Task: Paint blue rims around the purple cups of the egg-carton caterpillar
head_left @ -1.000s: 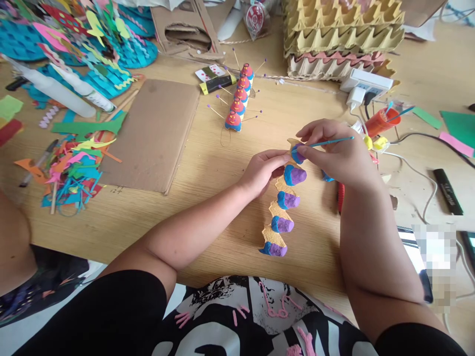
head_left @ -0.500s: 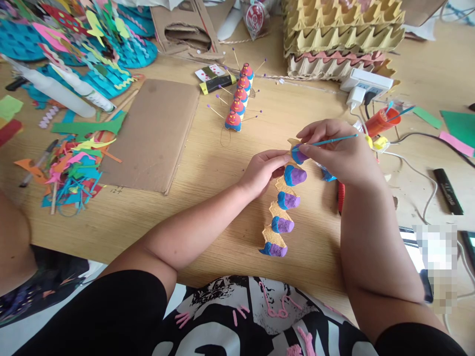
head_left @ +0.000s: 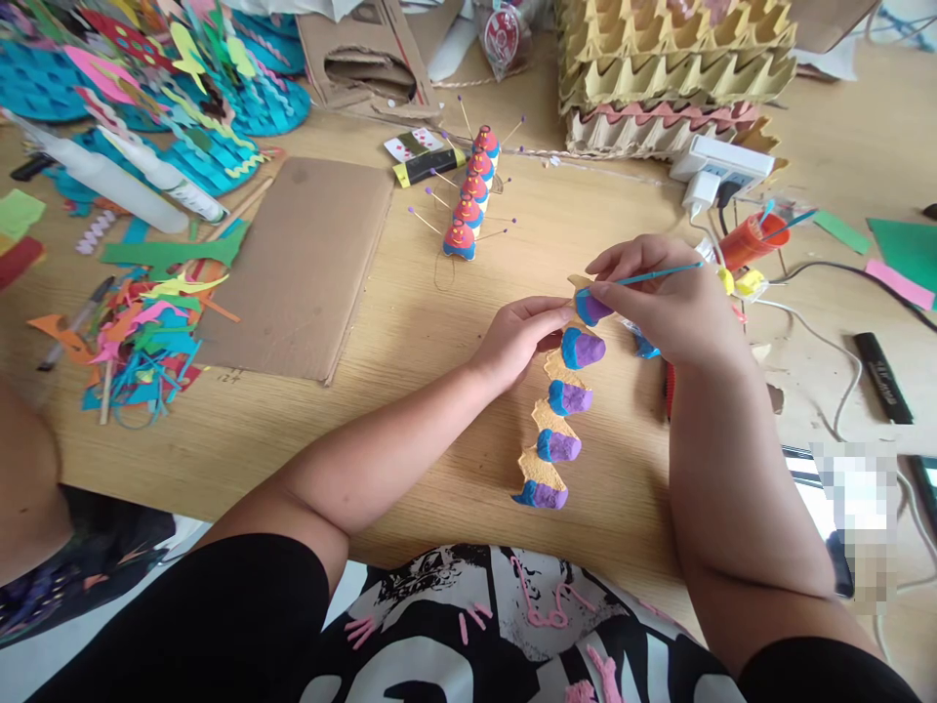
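My left hand (head_left: 523, 337) pinches the far end of an egg carton strip (head_left: 554, 423), whose several cups are covered in purple and blue. The strip slants down toward me over the table. In my right hand (head_left: 663, 293) is a thin blue stick tool (head_left: 666, 273), held like a pen, its tip hidden near the farthest cup. Those fingers are close to that cup; whether they touch it I cannot make out. Beyond my hands stands a finished-looking strip (head_left: 468, 200) with red and blue cups, drawn faces and pins stuck in its sides.
A cardboard sheet (head_left: 300, 264) lies left of centre, beside a heap of paper scraps (head_left: 157, 332) and glue bottles (head_left: 109, 176). Stacked egg trays (head_left: 673, 78), a power strip (head_left: 732, 161) and an orange cup (head_left: 753, 239) stand at the back right. Another person's arm (head_left: 29, 469) shows at left.
The tool and my right fingers have shifted very slightly at the farthest cup. My left hand keeps its hold, and the strip stays almost in place.
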Motion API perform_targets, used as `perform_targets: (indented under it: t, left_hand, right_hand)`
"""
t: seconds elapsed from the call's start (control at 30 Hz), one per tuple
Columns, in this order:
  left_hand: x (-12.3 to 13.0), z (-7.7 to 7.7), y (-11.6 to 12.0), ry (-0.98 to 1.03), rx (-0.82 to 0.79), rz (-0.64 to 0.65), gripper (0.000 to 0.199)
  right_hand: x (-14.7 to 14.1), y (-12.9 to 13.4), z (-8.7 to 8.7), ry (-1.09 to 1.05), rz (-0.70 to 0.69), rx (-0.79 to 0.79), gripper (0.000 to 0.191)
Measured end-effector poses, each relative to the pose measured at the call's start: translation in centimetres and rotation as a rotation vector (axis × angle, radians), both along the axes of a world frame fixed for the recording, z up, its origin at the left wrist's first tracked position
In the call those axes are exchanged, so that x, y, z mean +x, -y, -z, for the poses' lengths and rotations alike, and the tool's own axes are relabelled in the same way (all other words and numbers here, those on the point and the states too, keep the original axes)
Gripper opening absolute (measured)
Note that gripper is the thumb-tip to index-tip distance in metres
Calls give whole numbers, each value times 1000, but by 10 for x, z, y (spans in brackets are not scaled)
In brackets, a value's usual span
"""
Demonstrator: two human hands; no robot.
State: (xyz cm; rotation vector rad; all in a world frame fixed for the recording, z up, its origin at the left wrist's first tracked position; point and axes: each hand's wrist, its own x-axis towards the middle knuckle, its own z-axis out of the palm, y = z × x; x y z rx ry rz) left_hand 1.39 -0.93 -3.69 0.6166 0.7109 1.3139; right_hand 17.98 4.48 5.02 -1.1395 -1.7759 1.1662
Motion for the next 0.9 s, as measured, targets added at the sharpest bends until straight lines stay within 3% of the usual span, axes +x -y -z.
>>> perform_targets:
  t: [0.9]
  left_hand:
    - [0,-1,0,-46,-40,-11,20]
  right_hand:
    - [-1,-6,9,-89,11,-42,36]
